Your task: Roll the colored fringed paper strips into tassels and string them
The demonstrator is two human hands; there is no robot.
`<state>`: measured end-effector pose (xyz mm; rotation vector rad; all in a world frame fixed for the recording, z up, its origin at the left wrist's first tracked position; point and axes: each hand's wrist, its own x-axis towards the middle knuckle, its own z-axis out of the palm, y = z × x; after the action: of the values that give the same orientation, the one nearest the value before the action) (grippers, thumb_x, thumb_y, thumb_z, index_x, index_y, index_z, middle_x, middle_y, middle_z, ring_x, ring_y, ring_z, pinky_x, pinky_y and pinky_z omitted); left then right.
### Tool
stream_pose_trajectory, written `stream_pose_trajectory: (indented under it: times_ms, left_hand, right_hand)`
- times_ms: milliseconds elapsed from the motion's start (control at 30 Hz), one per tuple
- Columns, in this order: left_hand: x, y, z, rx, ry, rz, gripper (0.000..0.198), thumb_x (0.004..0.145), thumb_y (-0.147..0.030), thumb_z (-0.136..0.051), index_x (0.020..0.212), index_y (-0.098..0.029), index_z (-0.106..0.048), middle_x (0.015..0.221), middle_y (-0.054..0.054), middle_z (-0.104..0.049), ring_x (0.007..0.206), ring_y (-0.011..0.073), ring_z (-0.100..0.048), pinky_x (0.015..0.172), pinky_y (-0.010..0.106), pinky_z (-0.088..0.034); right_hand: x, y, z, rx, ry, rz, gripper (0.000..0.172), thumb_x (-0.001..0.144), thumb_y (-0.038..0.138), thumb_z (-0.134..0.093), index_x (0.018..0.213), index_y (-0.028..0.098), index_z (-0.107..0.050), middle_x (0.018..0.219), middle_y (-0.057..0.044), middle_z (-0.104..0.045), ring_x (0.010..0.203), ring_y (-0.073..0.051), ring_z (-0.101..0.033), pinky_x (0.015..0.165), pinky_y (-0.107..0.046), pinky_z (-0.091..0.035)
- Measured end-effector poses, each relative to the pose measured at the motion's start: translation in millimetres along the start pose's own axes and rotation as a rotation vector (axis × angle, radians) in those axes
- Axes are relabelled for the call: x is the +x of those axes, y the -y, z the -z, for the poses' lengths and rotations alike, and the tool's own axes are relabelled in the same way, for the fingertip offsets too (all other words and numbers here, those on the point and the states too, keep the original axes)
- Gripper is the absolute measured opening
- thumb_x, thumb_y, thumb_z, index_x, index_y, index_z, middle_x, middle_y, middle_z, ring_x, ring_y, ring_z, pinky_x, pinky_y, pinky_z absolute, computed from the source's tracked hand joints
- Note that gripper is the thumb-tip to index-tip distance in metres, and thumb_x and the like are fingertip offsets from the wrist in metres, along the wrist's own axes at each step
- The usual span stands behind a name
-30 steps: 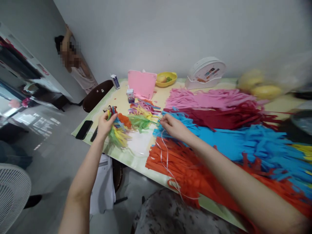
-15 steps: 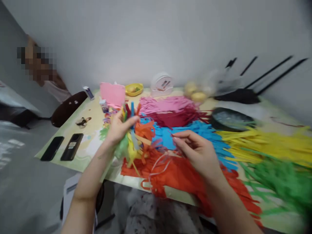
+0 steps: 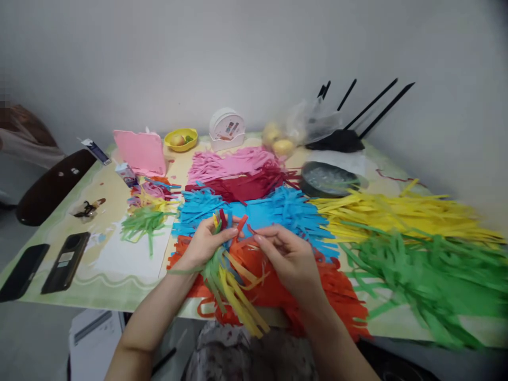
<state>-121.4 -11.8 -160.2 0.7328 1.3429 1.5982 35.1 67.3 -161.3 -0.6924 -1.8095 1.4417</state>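
Observation:
My left hand is closed around a bundle of coloured paper strips, mostly yellow, green and orange, whose loose ends hang below it. Just to the right, my right hand pinches a thin red strand between thumb and fingertips. Under both hands lie fringed orange paper and fringed blue paper. Behind these are dark red and pink fringed paper. Yellow and green fringed paper spread out at the right.
Two phones lie at the left. Small tassels rest on white paper. Farther back are a pink stand, yellow bowl, white holder, dark bowl and black router. A person's clothing shows far left.
The view has swung left-to-right, so the table items appear farther left. My hands are closer together and lower, with the bundle's strips now hanging toward the lower right.

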Motion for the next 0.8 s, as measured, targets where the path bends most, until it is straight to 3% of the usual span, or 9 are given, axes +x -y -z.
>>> stream_pose_trajectory:
  times_ms: [300, 667, 800]
  left_hand:
    - [-1.9, 2.7, 1.6, 0.045, -0.04, 0.018, 0.04, 0.066, -0.043, -0.083, 0.091, -0.015, -0.07, 0.078, 0.003, -0.073, 0.082, 0.0213, -0.069, 0.083, 0.034, -0.052]
    - [-2.7, 3.3, 5.0, 0.051, -0.066, 0.014, 0.039, 0.066, -0.043, -0.083, 0.09, -0.014, -0.07, 0.077, 0.004, -0.074, 0.078, 0.0201, -0.069, 0.081, 0.032, -0.052]
    - [-3.2, 1.0, 1.6, 0.064, -0.041, 0.022, 0.039, 0.06, -0.041, -0.087, 0.083, -0.014, -0.071, 0.076, 0.003, -0.073, 0.073, 0.0192, -0.067, 0.077, 0.031, -0.052]
  right_hand:
    - [3.2, -8.4, -1.6, 0.026, 0.052, -0.098, 0.018, 0.085, 0.036, -0.06, 0.081, 0.02, -0.068, 0.053, 0.004, -0.048, 0.046, -0.01, -0.039, 0.044, -0.023, -0.028]
    - [2.8, -7.0, -4.4, 0.045, 0.086, -0.134, 0.024, 0.084, 0.04, -0.061, 0.079, 0.017, -0.065, 0.051, 0.005, -0.047, 0.045, -0.009, -0.035, 0.043, -0.021, -0.027]
    - [4.1, -5.5, -4.9, 0.064, 0.1, -0.099, 0.021, 0.085, 0.038, -0.06, 0.079, 0.018, -0.064, 0.052, 0.005, -0.048, 0.044, -0.008, -0.035, 0.043, -0.021, -0.027]
